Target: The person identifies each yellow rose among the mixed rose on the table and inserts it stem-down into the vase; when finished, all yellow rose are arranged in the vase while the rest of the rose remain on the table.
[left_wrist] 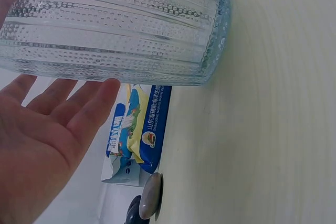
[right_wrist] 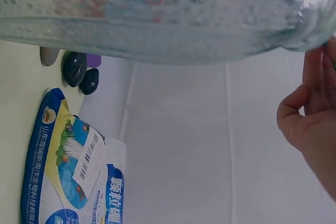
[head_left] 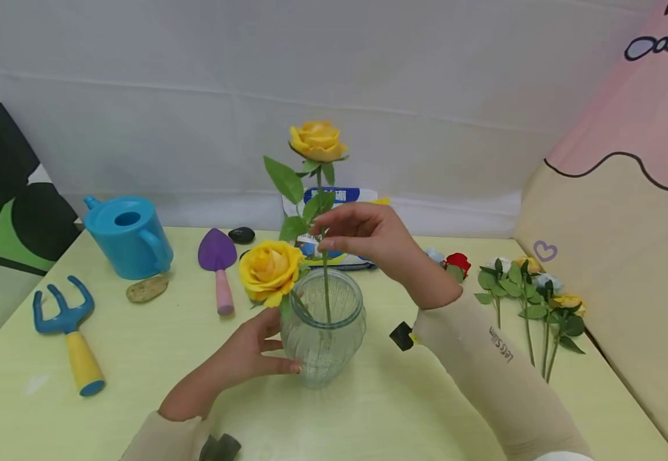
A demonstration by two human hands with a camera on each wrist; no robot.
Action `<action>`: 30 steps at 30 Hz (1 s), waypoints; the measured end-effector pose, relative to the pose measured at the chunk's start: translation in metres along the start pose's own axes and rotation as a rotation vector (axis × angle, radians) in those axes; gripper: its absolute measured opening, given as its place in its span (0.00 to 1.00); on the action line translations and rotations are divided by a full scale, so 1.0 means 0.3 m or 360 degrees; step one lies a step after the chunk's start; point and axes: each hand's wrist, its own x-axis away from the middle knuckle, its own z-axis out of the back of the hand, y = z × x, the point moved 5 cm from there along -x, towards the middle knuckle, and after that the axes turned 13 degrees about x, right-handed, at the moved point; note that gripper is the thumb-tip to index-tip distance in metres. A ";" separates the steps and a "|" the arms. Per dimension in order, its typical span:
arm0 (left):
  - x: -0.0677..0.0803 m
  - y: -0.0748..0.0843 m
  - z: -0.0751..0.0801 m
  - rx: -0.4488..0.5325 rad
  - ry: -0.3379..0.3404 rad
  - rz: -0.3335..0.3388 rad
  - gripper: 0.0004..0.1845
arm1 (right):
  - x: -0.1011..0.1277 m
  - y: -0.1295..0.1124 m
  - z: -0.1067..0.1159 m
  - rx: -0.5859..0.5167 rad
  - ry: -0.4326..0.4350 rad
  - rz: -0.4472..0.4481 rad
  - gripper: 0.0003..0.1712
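Two yellow roses were in play at the glass vase [head_left: 322, 336], which stood on the pale yellow table [head_left: 138, 371] near its front middle. Far left, a blue hand rake [head_left: 67, 320] with a yellow handle lay on the table, and behind it sat a blue watering can [head_left: 128, 235] with a tan stone [head_left: 146, 289] just beside its base. Next along, a purple trowel [head_left: 219, 266] with a pink handle lay pointing away, a dark pebble [head_left: 241, 235] just beyond it. Then the left hand [head_left: 247, 355]: fingers straight and relaxed, palm laid against the vase's ribbed left side, and the wrist view showed the flat fingers [left_wrist: 79, 106] touching the glass, not curled round it. A short yellow rose [head_left: 270, 269] leaned out over the rim on the left. The tall yellow rose [head_left: 317, 141] stood upright, its stem running down into the jar. The right hand [head_left: 368, 240] pinched that stem between thumb and fingertips, just above the vase mouth. Behind it lay a blue and white bag [head_left: 334, 198], flat against the backdrop. Further right, a red flower head [head_left: 458, 261] lay on the table, and near the right edge a bunch of loose roses [head_left: 532, 298] lay with stems toward the front.
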 end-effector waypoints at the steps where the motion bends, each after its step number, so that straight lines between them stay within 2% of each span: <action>1: 0.000 0.000 0.000 0.0000 -0.0002 -0.0004 0.43 | 0.007 0.004 -0.010 0.0008 -0.0034 0.0016 0.14; 10: 0.007 0.006 -0.005 -0.0005 -0.0021 -0.0043 0.42 | 0.037 0.049 -0.070 0.0080 -0.0167 0.0065 0.09; 14: 0.009 0.009 -0.005 -0.0003 -0.0024 -0.0065 0.41 | 0.044 0.064 -0.081 0.0053 -0.0211 0.0031 0.09; 18: 0.011 0.011 -0.002 -0.0018 -0.0012 -0.0037 0.41 | 0.048 0.072 -0.084 0.0068 -0.0219 -0.0017 0.09; 30: 0.005 0.010 -0.002 -0.0016 -0.0020 -0.0046 0.41 | 0.055 0.090 -0.073 0.0228 -0.0305 -0.0134 0.08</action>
